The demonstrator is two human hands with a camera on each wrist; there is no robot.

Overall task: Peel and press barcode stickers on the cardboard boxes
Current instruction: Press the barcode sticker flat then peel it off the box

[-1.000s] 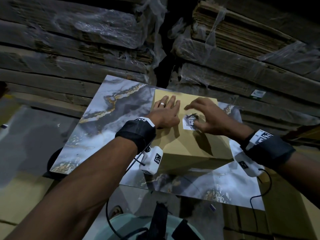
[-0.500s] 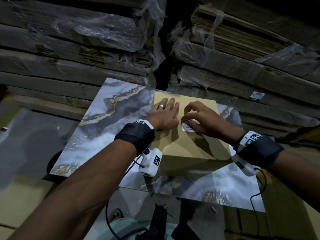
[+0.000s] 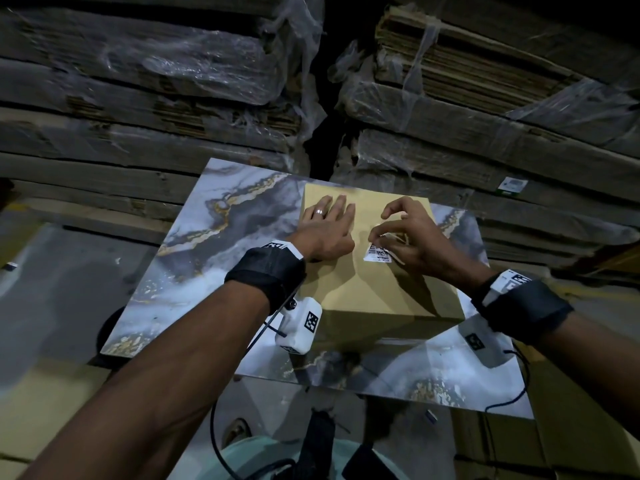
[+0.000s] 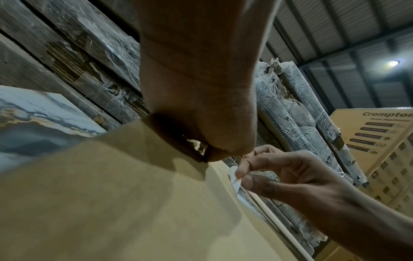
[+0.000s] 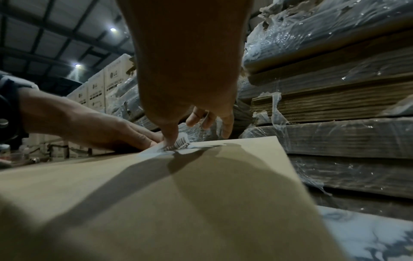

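Since a moment ago your right hand (image 3: 412, 237) has lifted its far fingers clear, so only the thumb and forefinger pinch the curled far edge of the barcode sticker (image 3: 377, 253). Its near part lies on top of the cardboard box (image 3: 374, 289), just beside your left hand (image 3: 329, 230), which presses flat with straight fingers. Lay the raised edge down from the stuck side outward, then rub across it, keeping the left hand steady on the box over the marbled board (image 3: 214, 244)
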